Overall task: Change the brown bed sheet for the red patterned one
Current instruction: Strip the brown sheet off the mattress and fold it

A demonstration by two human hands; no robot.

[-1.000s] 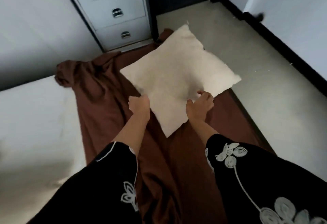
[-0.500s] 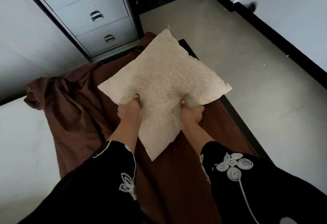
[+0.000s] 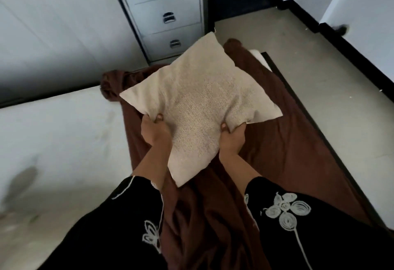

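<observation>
- The cream pillow (image 3: pixel 198 107) lay flat on the bed a second ago with both hands at its near edges. It is now lifted clear of the bed and held up in front of the person, turned like a diamond with one corner pointing back at them.
- The left hand (image 3: pixel 154 131) grips the pillow's near-left edge, with the thumb on top and the fingers curled underneath.
- The right hand (image 3: pixel 231 139) grips the near-right edge in the same way, thumb pressed into the top face.
- The brown bed sheet (image 3: pixel 287 141) is under the pillow and covers only the right strip of the bed. It is rumpled between the arms and bunched into a lump at the far left (image 3: pixel 110 84).
- Left of the sheet the pale mattress (image 3: pixel 59 141) is bare, and a small white corner of it (image 3: pixel 258 55) also shows at the far right.
- The black sleeves (image 3: pixel 298 237) carry white stitched flowers.
- A dark bed frame edge (image 3: pixel 302 107) runs along the sheet's right side.
- Beyond that edge, open grey floor (image 3: pixel 319 67) reaches to a black skirting board (image 3: pixel 351 50) under the white wall.
- A grey drawer cabinet (image 3: pixel 168 13) with chrome handles stands just past the head of the bed, near the pillow's far corner.
</observation>
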